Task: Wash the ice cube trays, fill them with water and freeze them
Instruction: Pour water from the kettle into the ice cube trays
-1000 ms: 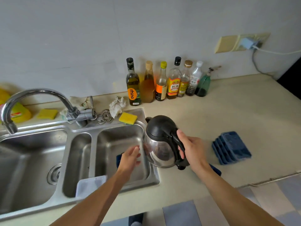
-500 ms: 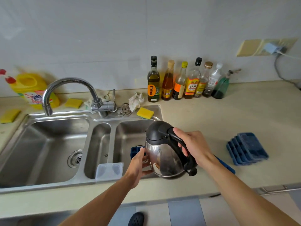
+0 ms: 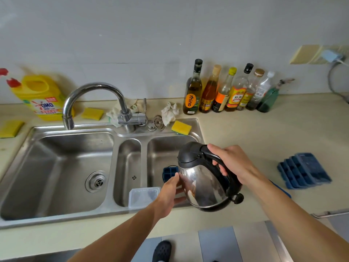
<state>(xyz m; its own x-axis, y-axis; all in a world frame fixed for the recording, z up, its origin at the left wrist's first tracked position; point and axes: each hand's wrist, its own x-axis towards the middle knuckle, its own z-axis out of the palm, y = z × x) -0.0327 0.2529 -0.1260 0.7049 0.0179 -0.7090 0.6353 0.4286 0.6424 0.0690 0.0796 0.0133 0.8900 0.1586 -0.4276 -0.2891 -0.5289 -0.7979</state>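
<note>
A steel kettle (image 3: 203, 183) with a black lid hangs tilted over the front edge of the right sink basin (image 3: 162, 148). My right hand (image 3: 233, 162) grips its black handle. My left hand (image 3: 170, 193) rests flat against the kettle's left side with straight fingers. A blue ice cube tray (image 3: 169, 173) lies in the right basin, mostly hidden behind the kettle. A stack of blue ice cube trays (image 3: 304, 170) sits on the counter to the right. A blue piece (image 3: 281, 190) shows under my right forearm.
A clear plastic lid (image 3: 142, 195) leans in the narrow middle basin. The tap (image 3: 90, 91) arches over the large left basin (image 3: 56, 167). Yellow sponges (image 3: 181, 127), a detergent jug (image 3: 41, 97), rags and several bottles (image 3: 224, 89) line the back wall.
The kettle has tipped a little further to the left over the basin. The view has swung slightly left and nearer. Both hands keep their places on the kettle.
</note>
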